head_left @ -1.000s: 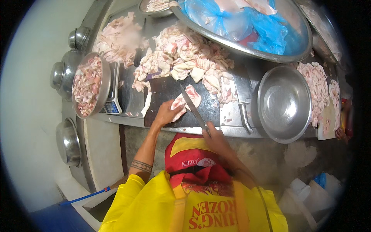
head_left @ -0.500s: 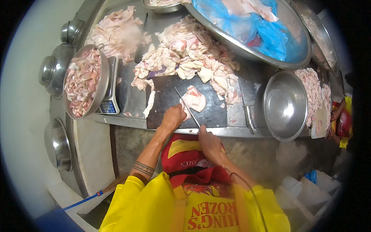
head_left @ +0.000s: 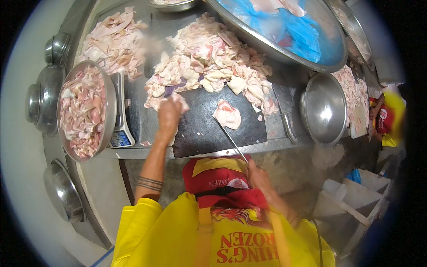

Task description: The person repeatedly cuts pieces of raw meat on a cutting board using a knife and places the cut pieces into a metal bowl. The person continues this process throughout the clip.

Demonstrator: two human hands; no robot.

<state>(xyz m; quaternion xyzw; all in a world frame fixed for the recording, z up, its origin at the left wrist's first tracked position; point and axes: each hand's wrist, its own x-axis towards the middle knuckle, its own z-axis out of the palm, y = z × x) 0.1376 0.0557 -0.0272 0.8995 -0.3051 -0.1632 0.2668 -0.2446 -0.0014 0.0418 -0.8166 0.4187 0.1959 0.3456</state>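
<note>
Now our left hand, shifted left of frame centre, apparently grasps a severed scrap; our right hand grips the knife beside the remaining piece.

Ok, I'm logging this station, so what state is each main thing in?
Left hand: at meat pile, grip blurred
Right hand: closed on knife
Knife: held, blade bare
Meat piece: lying on black board
Left bowl: heaped with cut pieces
Right bowl: empty
Blue plastic: crumpled

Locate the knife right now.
In the head view, the knife is just right of centre, in the right hand, its tip beside the pale meat piece on the dark cutting board.
</note>
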